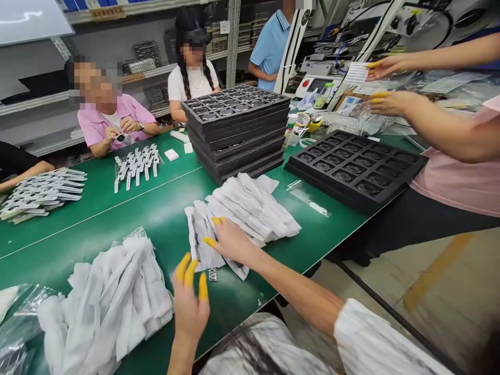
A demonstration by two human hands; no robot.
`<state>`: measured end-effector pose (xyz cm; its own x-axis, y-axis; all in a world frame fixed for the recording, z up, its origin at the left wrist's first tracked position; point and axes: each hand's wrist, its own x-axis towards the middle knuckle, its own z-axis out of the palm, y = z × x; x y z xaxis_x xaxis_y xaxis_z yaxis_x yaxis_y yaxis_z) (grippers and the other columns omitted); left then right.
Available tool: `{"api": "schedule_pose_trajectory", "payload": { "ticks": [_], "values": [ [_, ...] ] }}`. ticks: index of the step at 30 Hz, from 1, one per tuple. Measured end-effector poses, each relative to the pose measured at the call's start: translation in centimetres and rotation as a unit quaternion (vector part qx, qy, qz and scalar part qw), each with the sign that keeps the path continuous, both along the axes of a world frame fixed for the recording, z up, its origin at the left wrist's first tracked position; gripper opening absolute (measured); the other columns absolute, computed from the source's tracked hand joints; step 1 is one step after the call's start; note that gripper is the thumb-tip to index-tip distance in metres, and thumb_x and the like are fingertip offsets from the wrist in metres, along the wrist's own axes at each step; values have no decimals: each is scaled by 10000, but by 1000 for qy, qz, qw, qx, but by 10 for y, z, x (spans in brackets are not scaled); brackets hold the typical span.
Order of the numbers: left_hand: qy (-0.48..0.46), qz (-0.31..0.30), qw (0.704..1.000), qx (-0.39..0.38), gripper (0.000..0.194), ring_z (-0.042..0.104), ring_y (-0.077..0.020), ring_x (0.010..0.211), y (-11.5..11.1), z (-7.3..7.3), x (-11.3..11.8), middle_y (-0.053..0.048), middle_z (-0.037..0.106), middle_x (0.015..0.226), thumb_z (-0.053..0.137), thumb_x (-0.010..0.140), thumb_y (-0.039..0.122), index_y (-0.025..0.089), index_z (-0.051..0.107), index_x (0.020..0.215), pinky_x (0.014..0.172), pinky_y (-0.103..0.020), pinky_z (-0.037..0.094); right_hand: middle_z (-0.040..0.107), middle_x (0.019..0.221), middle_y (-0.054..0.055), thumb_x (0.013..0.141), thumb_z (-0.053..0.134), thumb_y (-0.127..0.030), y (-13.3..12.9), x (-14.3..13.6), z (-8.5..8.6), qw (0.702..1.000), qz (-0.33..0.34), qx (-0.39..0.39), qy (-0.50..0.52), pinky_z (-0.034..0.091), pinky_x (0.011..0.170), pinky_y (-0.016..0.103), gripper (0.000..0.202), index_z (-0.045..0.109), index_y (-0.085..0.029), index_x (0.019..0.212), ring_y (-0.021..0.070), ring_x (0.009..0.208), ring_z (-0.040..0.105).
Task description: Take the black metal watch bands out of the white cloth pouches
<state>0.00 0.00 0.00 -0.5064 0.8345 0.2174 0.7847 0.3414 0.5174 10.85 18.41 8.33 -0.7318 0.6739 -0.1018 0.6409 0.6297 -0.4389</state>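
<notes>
My left hand (190, 302), yellow finger cots on its fingertips, is raised above the table's near edge. Its fingers are apart and hold nothing. Further right, my right hand (234, 242) reaches over a pile of white soft sleeves (253, 205), also wearing yellow cots. Its thumb and forefinger are spread, with no object visible between them. A dark metal link strip (194, 237) shows along one sleeve at the pile's left end. Just below, a short metal link piece (212, 274) pokes out. Left of my hands lies a larger heap of white sleeves (113, 297).
Behind the pile rises a stack of black foam trays (234, 135) with round items; another black tray (355, 166) stands right. Across the green table (164, 205), a person in pink (128, 117) works near white straps (138, 164). A co-worker's hands (390, 86) are at right.
</notes>
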Motion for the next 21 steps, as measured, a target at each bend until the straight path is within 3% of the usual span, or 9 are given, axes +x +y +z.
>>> {"api": "schedule_pose_trajectory", "payload": {
  "ticks": [4,6,11,13,17,21],
  "values": [
    [23,-9,999,-30,492,358,-408,1579,83,-7,-15,-265,496,1602,446,995,162,50,551,1462,1287,-603,364,630,1289,326,1037,578,-254,-1,-44,-18,998,-20,39,-54,512,923,402,348,615,18,1251,366,1189,627],
    [13,-13,1000,-24,457,321,-424,1596,105,-15,-28,-281,544,1558,491,960,153,30,620,1381,1296,-615,339,640,1285,313,1072,509,-207,4,-52,-24,996,-15,47,-73,514,925,387,304,613,11,1258,326,1167,646],
    [-45,23,998,30,427,372,-377,1577,94,-41,-52,-224,573,1550,513,935,146,80,671,1326,1309,-550,361,706,1215,136,1081,562,-257,25,-61,-34,995,-10,21,-101,555,967,432,231,652,-111,1236,252,1094,693],
    [-74,42,995,53,444,415,-356,1551,87,-50,-56,-191,582,1546,493,935,132,115,664,1344,1310,-548,364,717,1165,120,1067,572,-225,32,-64,-36,996,-4,-9,-88,552,964,430,167,660,-120,1162,251,1076,698],
    [-124,47,986,96,541,338,-375,1590,88,-61,-53,-215,522,1594,551,880,120,86,613,1416,1329,-554,319,697,860,67,1058,517,-187,39,-70,-40,992,27,-119,-23,540,748,299,153,591,-154,927,199,791,702],
    [-181,50,973,136,631,289,-367,1617,90,-64,-49,-215,481,1629,550,800,50,89,615,1427,1346,-536,274,536,656,-36,1050,496,-349,33,-83,-41,967,55,-236,81,471,550,238,270,462,-222,815,138,560,566]
  ]
}}
